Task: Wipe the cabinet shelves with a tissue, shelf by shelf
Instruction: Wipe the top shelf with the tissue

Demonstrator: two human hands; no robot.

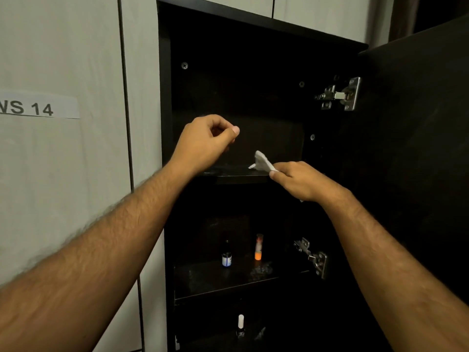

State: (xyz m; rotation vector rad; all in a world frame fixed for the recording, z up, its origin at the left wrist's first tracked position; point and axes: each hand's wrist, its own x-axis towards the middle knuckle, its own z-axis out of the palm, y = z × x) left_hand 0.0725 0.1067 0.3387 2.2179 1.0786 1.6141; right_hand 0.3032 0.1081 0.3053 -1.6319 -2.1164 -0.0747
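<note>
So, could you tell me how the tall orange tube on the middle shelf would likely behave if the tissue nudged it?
The orange tube stands upright, tall and narrow, so it would probably tip easily. It looks round, so once down it may roll. It seems small and likely light, and a dark bottle stands nearby to its left.

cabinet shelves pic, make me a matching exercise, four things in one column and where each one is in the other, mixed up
Things:
1. tissue
2. blue-labelled dark bottle
3. orange tube
4. white-capped bottle

Places:
A. lowest shelf in view
B. middle shelf, on the right
C. pinched in the right hand at the upper shelf
D. middle shelf, on the left

Pairs: 1-C, 2-D, 3-B, 4-A
</note>
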